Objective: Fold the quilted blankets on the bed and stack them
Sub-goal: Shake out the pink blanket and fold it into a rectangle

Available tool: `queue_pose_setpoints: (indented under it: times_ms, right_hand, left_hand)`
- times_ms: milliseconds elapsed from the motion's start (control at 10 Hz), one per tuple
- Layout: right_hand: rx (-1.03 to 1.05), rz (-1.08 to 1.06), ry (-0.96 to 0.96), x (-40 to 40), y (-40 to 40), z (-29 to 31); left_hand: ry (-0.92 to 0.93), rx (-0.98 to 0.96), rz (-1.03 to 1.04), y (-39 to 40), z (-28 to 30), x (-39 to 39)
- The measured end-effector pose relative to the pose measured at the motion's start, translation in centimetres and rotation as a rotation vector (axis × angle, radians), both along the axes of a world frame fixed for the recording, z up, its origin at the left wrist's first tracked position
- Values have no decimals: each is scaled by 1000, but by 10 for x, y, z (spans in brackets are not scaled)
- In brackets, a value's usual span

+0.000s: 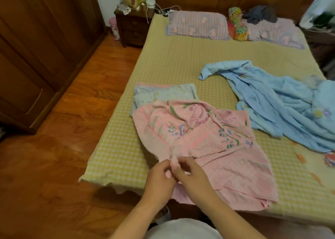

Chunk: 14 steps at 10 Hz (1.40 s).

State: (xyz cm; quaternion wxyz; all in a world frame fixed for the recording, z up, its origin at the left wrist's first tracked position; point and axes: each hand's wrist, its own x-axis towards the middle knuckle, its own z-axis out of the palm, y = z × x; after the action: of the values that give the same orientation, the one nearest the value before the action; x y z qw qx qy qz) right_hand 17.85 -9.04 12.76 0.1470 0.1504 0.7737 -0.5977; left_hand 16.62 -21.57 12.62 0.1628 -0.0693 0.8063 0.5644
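Yellow-checked bed carries a folded grey blanket, a crumpled blue blanket and, nearest, the pink blanket. Left hand and right hand each pinch its near edge. It looks soft, light and floppy; better taken at the corners.

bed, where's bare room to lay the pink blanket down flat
Bare checked sheet lies between the pillows, blue blanket and grey folded blanket. The near half is crowded: pink blanket there, blue one right.
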Motion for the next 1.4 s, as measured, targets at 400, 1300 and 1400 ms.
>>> queue_pose_setpoints:
  times_ms: [400, 1300, 1400]
  right_hand:
    - [33, -421, -152, -33, 22, 28]
    - [366, 246, 238, 16, 2, 0]
    - [432, 256, 328, 9, 15, -3]
  left_hand:
    - [-166, 133, -121, -27, -6, -10]
    - [-540, 462, 118, -21, -10, 6]
    - [-602, 582, 147, -23, -5, 8]
